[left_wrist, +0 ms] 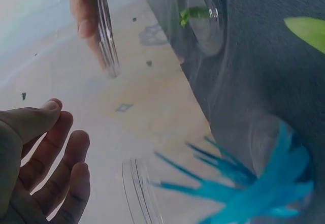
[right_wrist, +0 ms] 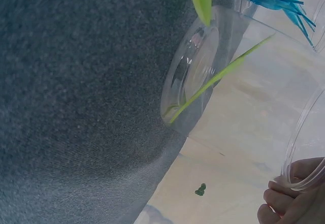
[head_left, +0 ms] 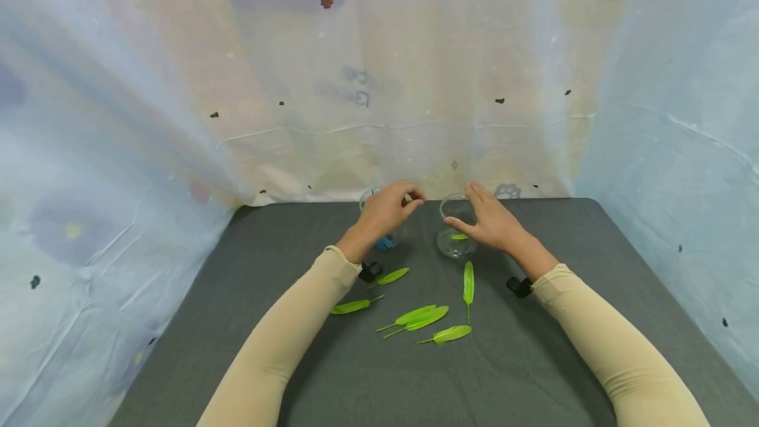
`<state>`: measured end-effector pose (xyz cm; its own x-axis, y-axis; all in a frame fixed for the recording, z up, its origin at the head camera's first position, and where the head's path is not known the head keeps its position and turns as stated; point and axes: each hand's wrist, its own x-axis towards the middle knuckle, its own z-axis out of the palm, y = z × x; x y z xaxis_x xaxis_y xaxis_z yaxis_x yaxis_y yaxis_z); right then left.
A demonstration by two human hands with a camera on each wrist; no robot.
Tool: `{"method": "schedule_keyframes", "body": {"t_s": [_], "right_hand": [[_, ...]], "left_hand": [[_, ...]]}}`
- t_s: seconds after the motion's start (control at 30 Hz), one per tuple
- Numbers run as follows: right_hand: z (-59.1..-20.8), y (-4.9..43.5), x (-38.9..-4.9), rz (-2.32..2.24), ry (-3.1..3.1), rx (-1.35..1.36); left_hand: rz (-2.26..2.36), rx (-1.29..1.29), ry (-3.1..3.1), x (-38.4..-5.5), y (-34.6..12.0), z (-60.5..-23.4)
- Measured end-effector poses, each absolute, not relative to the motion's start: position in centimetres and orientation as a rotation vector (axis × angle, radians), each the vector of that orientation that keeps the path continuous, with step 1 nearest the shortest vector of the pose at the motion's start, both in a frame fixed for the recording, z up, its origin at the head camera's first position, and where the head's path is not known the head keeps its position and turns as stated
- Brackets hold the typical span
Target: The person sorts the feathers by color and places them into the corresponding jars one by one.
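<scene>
My left hand (head_left: 388,208) hovers at the mouth of a clear plastic jar (head_left: 364,199), thumb and fingers loosely bent with nothing between them. Blue feathers (left_wrist: 264,188) lie inside this jar. My right hand (head_left: 491,219) holds a second clear jar (head_left: 453,247) around its rim, thumb on the near side and fingers on the far side. A single green feather (right_wrist: 218,76) leans inside this second jar, its quill at the base. Seen from the right wrist, the fingers (right_wrist: 284,198) lie against the rim.
Several green feathers lie on the grey cloth-covered table (head_left: 510,361) in front of the jars, among them an upright one (head_left: 468,282) and an overlapping pair (head_left: 423,318). A patterned curtain (head_left: 415,84) hangs right behind the table's back edge and along both sides.
</scene>
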<state>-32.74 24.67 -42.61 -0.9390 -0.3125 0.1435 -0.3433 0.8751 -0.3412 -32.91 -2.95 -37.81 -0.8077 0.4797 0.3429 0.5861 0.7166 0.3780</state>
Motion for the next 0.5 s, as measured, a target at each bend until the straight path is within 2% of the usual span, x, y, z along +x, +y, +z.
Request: {"method": "schedule_keyframes", "body": {"t_s": [0.5], "right_hand": [[-42.4,24.7,-32.4,0.602,-2.956,0.542]], "left_hand": [[-0.769,-0.757,-2.682,-31.3,-8.8,-38.7]]}}
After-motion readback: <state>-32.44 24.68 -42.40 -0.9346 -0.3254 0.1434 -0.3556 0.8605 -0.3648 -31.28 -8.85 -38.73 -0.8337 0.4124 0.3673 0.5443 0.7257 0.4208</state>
